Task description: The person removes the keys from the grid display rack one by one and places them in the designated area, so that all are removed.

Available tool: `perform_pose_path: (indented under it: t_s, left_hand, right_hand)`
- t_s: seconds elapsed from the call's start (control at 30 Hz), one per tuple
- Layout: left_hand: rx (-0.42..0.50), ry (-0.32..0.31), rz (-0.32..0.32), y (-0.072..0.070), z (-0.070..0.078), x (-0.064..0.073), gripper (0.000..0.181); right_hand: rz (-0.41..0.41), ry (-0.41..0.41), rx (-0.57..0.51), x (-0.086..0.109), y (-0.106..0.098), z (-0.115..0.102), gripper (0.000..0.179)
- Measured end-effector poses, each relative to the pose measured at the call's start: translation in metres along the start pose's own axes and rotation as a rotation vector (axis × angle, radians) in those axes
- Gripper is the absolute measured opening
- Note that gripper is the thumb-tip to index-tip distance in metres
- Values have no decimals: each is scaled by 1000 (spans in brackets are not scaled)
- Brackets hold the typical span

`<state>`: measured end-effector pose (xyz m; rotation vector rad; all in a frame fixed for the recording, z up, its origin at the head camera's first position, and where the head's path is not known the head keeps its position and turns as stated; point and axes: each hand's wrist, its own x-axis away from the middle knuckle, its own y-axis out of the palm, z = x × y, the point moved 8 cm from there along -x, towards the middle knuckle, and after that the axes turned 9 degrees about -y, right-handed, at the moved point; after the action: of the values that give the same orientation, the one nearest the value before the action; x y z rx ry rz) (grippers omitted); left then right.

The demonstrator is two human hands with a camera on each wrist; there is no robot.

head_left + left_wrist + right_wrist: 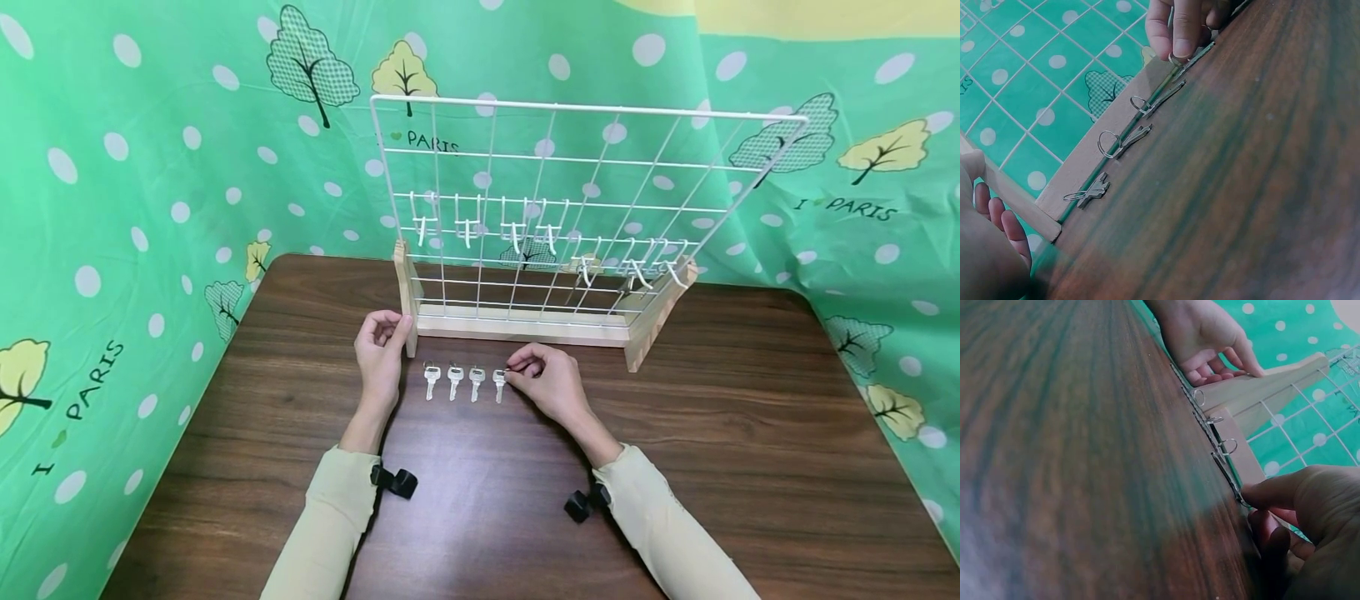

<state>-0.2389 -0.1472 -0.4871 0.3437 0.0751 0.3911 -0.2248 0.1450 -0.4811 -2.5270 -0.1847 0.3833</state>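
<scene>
Several silver keys lie in a row on the brown table, among them the leftmost key point(431, 382), each with a thin ring. My right hand point(551, 383) pinches the rightmost key point(498, 388) near its ring; its blade points toward me. In the right wrist view, thumb and fingers meet at that key's ring end. Behind the row stands a white wire grid rack point(555, 158) on a wooden base point(525, 327). My left hand point(381, 350) holds the rack's left wooden leg point(409, 333), thumb on its front edge, other fingers curled along the outer side.
White hooks point(513, 233) hang along the grid, with lower ones point(636, 273) at its right. Thin key-like shapes dangle under some of the right hooks. A green printed cloth point(187, 150) surrounds the table point(720, 433) at the back and sides.
</scene>
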Motion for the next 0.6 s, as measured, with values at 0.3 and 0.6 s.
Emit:
perform_pose_path:
  t_s: [0.3,0.6]
  left_hand:
    - [4,2,-1,-1,0,-1,21]
    - [3,8,-8,0,1,0,22]
  right_hand:
    - [5,-5,-25,0,-1,0,16]
    - [28,7,-47,1,-3,0,18]
